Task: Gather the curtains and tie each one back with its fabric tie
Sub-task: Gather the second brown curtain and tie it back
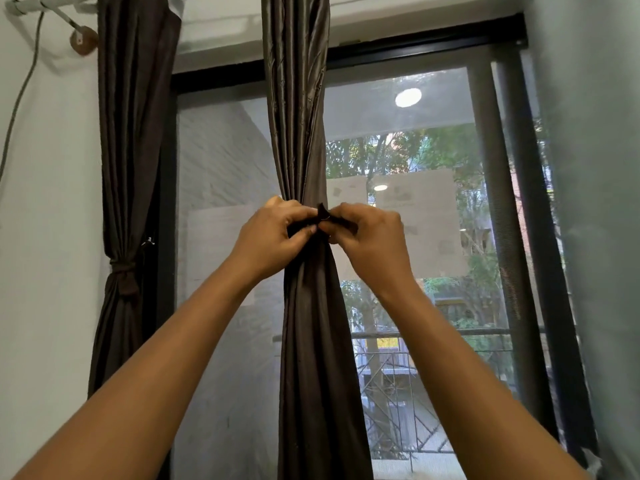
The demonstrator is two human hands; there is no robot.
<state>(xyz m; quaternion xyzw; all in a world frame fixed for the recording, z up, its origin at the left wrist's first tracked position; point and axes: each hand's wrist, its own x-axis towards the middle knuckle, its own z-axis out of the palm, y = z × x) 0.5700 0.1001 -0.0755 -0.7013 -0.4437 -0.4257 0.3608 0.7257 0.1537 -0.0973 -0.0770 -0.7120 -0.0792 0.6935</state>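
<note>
A dark brown curtain (301,133) hangs gathered into a narrow bunch in front of the window's middle. Around its waist runs a dark fabric tie (325,216). My left hand (273,237) pinches the tie on the left side of the bunch, fingers curled. My right hand (370,237) pinches the tie's other end on the right, and a short tip of fabric sticks up between the two hands. A second brown curtain (131,133) hangs at the left window edge, bound at its waist by its own tie (124,271).
A black-framed window (502,202) with a mesh screen fills the background. A white wall stands at the left, with a curtain rod end (83,39) and a hanging cable (20,98). A pale sheer fabric (595,168) hangs at the right edge.
</note>
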